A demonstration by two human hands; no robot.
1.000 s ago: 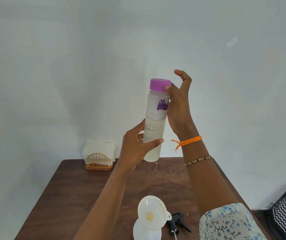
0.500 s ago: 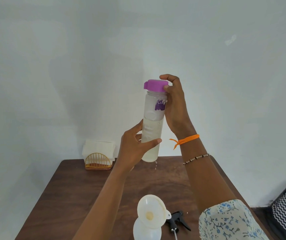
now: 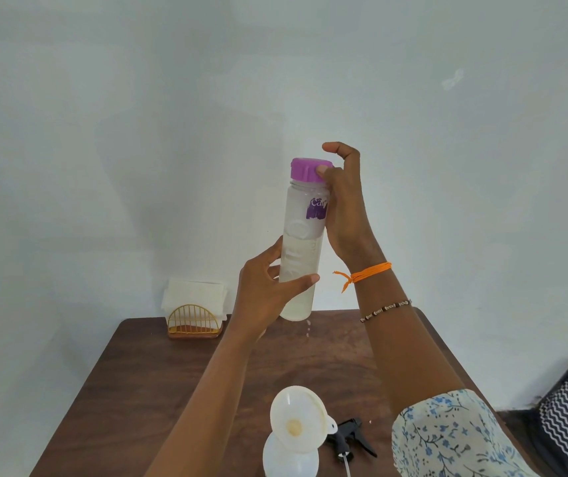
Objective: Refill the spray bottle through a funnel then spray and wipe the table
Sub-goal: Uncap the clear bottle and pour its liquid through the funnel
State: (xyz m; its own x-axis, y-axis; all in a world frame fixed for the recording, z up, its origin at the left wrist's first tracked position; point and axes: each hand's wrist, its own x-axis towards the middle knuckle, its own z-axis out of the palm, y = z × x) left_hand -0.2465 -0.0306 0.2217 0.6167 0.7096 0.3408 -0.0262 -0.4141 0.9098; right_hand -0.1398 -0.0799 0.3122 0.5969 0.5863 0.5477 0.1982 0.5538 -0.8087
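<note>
Water bottle (image 3: 301, 249): one, clear, part full, held upright in the air above the far half of the tabletop (image 3: 158, 383).
Cap (image 3: 310, 169): one, purple, on the bottle's top.
Left hand (image 3: 269, 287): fingers wrapped round the bottle's lower body.
Right hand (image 3: 343, 204): thumb and fingers pinch the cap's right side; index finger raised.
Spray bottle (image 3: 291, 457): one, white, near edge, one white funnel (image 3: 298, 418) seated in its neck.
Spray head (image 3: 348, 438): one, black, lying just right of it.
Napkin holder (image 3: 194, 320): one, far left.
</note>
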